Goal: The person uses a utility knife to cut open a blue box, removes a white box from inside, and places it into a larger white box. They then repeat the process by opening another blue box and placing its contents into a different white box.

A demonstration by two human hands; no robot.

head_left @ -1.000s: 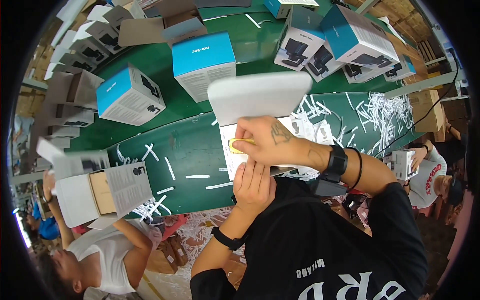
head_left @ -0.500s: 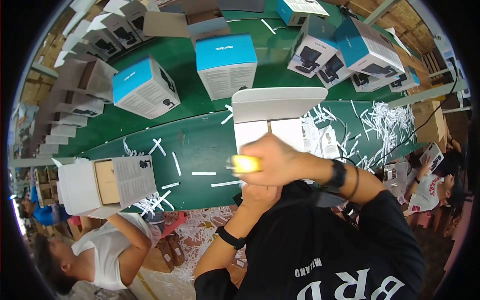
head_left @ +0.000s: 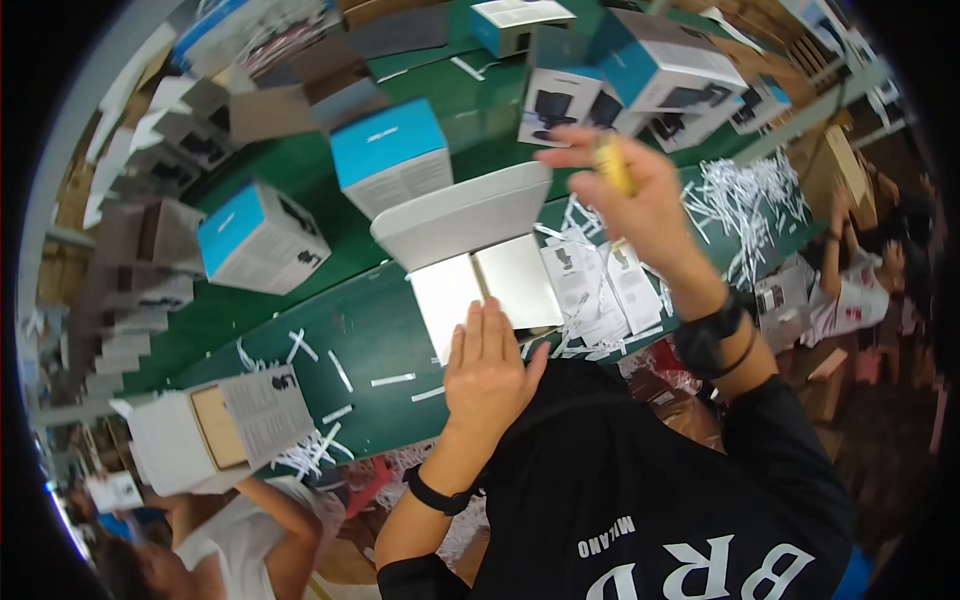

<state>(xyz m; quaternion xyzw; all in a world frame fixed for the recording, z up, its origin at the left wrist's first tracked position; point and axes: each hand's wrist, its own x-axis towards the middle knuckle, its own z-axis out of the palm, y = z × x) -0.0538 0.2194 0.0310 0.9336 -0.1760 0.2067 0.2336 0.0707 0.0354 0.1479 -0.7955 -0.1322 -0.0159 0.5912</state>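
In front of me stands a white carton [head_left: 440, 305] with its lid [head_left: 465, 215] raised and folded back. Two inner white flaps meet at a narrow brown gap. My left hand [head_left: 490, 375] lies flat on the near edge of these flaps, fingers stretched out. Raised beyond the carton's right side, my right hand [head_left: 645, 205] holds a small yellow tool [head_left: 613, 165], partly covered by the fingers and too blurred to name exactly. Several printed leaflets [head_left: 595, 285] lie beside the carton, under that hand.
Blue-topped boxes [head_left: 390, 155] stand on the green table [head_left: 330, 350], with more stacked at the far right [head_left: 665, 65]. White paper strips [head_left: 745, 195] lie heaped on the right. At left, a person in white [head_left: 250, 530] reaches to an open box [head_left: 215, 425].
My right hand has swung up and right, away from the carton, carrying the yellow tool. My left hand now lies flat on the flaps. The view has turned and shifted.
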